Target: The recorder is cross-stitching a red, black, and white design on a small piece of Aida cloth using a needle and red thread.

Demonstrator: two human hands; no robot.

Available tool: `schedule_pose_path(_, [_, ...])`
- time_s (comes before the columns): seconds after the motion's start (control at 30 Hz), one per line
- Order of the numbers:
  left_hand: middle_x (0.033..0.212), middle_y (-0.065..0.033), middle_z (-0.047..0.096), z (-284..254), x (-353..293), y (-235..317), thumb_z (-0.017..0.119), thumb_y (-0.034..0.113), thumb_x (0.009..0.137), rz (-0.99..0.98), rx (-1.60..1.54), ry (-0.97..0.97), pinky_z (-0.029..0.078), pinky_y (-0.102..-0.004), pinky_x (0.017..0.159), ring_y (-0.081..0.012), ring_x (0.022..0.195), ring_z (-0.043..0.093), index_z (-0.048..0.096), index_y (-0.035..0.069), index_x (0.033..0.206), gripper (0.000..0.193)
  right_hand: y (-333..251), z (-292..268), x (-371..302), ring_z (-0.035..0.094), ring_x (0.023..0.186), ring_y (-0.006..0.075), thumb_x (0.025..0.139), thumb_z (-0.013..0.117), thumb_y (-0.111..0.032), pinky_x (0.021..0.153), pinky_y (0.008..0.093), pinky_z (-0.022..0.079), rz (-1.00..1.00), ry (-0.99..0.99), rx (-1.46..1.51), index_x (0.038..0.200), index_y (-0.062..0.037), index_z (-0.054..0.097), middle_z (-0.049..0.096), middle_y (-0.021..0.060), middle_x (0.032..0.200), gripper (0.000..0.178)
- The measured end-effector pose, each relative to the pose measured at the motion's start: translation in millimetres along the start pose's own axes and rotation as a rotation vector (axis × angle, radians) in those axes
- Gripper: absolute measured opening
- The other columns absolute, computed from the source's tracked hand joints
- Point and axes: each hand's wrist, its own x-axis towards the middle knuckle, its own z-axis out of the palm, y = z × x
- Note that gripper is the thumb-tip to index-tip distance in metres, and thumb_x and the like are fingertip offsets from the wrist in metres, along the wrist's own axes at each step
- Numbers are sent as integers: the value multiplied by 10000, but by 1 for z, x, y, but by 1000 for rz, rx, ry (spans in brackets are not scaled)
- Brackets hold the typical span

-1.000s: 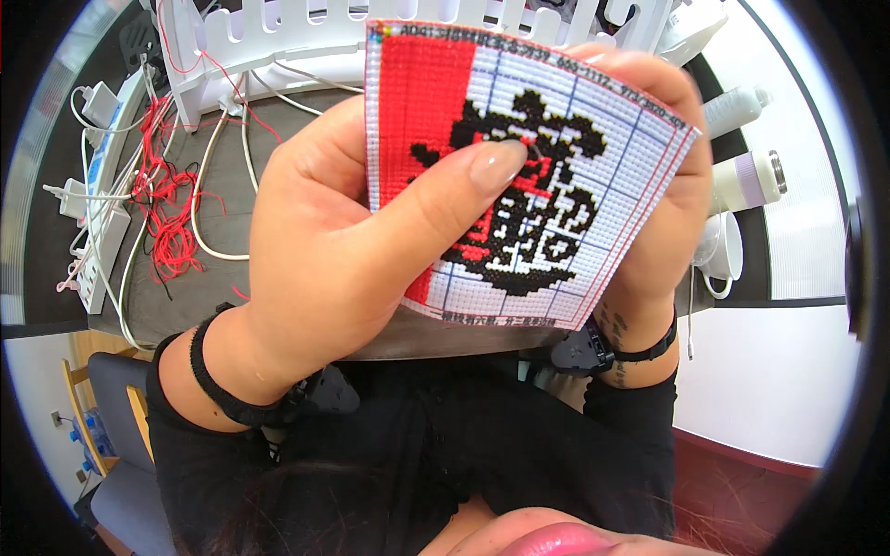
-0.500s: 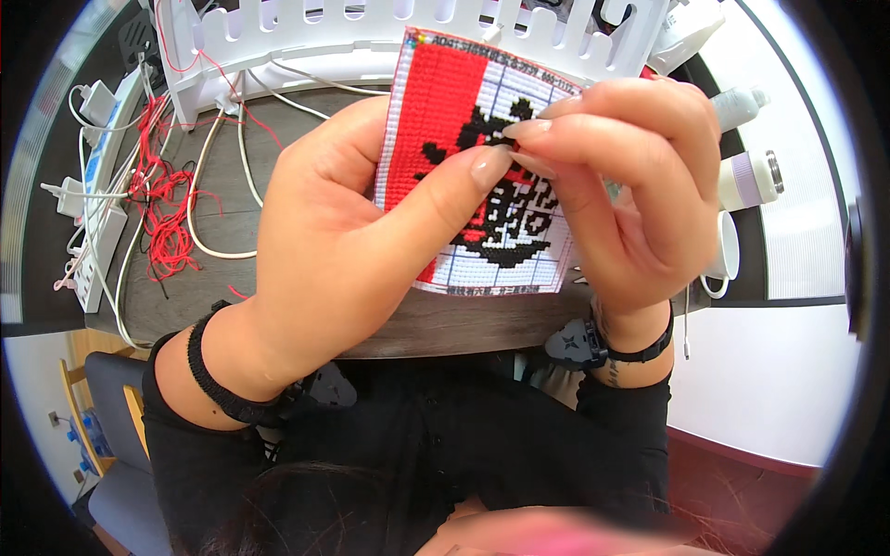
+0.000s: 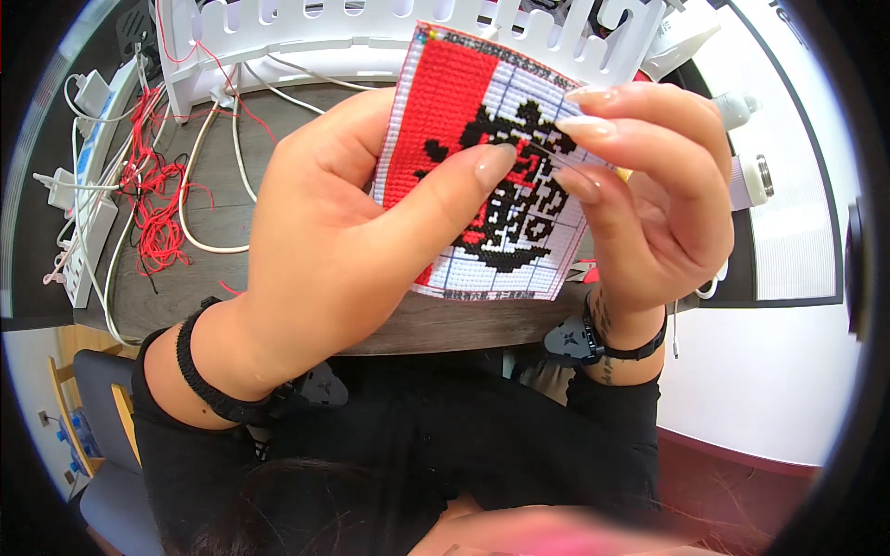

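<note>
A piece of cross-stitch fabric (image 3: 452,83) hangs upright and slightly tilted in front of me. It bears a solid red block at the left and a black, red and white figure on a blue-lined grid. My left hand (image 3: 324,218) grips its left side, thumb across the front, the other fingers hidden behind. At the fabric's right side is my right hand (image 3: 667,199), fingers curled and the thumb just below the index finger. A thin line, needle or thread, seems to run between the stitching and these fingertips; I cannot make it out fully.
Tangled red and black thread (image 3: 162,227) lies on the dark table (image 3: 371,345) at the left, beside white cables and a power strip (image 3: 88,246). Behind stands a white slotted rack (image 3: 306,28). A tumbler (image 3: 749,181) and red-handled tool (image 3: 584,271) are at the right.
My right hand has moved right, away from the middle of the stitching, and its thumb and index finger have parted somewhat. My left hand still holds the fabric, nearly in place.
</note>
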Motion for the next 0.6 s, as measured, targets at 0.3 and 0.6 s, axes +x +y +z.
schedule_pose_path(0.3, [866, -65, 596, 1, 2, -3, 566, 53, 773, -1, -19, -36, 430, -194, 674, -77, 753, 550, 540, -10, 957, 196, 1, 5, 2, 535, 751, 168, 679, 611, 3, 675, 244, 415, -18, -51, -73, 777, -13, 558, 550, 107, 842, 113])
schedule_pose_path(0.6, [853, -66, 602, 2, 2, -3, 572, 54, 768, -17, 0, -23, 436, -196, 665, -78, 730, 557, 549, -7, 947, 191, -5, 19, 3, 517, 702, 158, 817, 495, -97, 639, 221, 403, -3, 237, 352, 849, -35, 463, 538, 90, 817, 76])
